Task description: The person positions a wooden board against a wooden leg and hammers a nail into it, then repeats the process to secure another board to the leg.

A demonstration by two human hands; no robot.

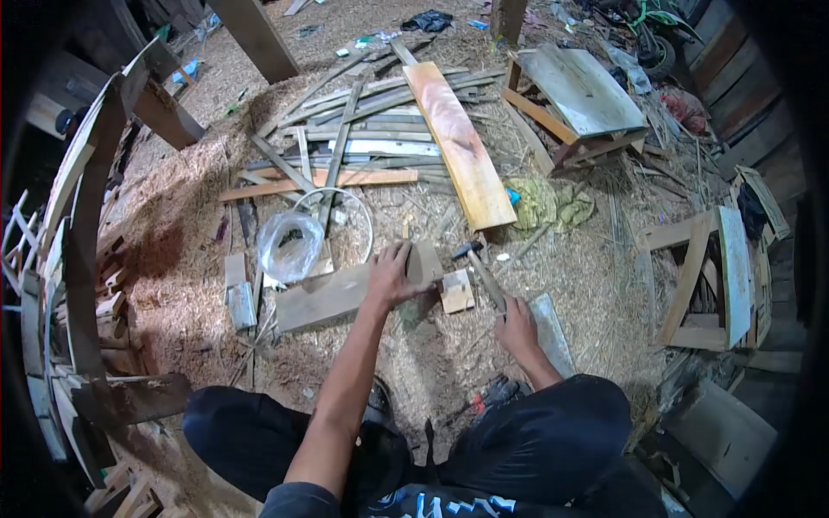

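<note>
Across a grey-brown board (324, 300) on the sawdust lies my left hand (393, 274), fingers over its top face and thumb stretched to the right; it seems to press the board down. My right hand (517, 326) is wrapped round the wooden handle of a hammer (488, 278), whose dark head points up and left. Between the hands, a small pale wood block (457, 291) sits by the board's right end. Beyond the hammer lies a long light plank (458, 138).
A clear plastic roll (292, 248) and a white hoop (371, 216) lie left of centre. Wood strips (380, 129) are piled ahead. A small table (587, 91) stands at the upper right, a wooden frame (732, 276) at the right. Posts (252, 39) rise on the left.
</note>
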